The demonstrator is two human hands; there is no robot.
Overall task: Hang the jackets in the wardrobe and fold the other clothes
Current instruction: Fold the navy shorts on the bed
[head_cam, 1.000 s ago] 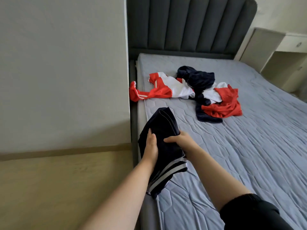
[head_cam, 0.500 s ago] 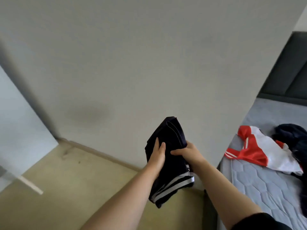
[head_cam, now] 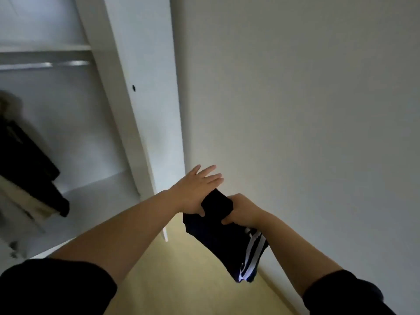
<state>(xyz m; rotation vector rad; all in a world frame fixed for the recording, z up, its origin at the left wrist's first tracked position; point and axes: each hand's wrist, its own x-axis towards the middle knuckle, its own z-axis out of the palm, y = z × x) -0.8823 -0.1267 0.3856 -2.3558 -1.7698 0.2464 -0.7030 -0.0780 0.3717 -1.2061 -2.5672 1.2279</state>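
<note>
Just right of the frame's centre, both hands hold a folded dark garment point(head_cam: 227, 242) with white stripes up in the air. Its striped end hangs down toward the lower right, over the pale wooden floor point(head_cam: 193, 280). The right hand point(head_cam: 244, 210) grips the upper part of the bundle, its fingers curled round the cloth. The left hand point(head_cam: 195, 189) lies against the top of the bundle with its fingers point(head_cam: 209, 176) straight and spread, reaching past the fabric, while its thumb rests on the front of the cloth. Both forearms are bare and come out of black sleeves point(head_cam: 56, 289) at the bottom edge. The left half of the frame shows a white wardrobe point(head_cam: 141, 87), standing open. A metal rail point(head_cam: 45, 65) runs under a shelf in the upper left. A dark jacket point(head_cam: 25, 155) hangs blurred at the left edge, with a paler garment point(head_cam: 27, 201) just below it. A plain light wall point(head_cam: 306, 110) fills the right side.
</note>
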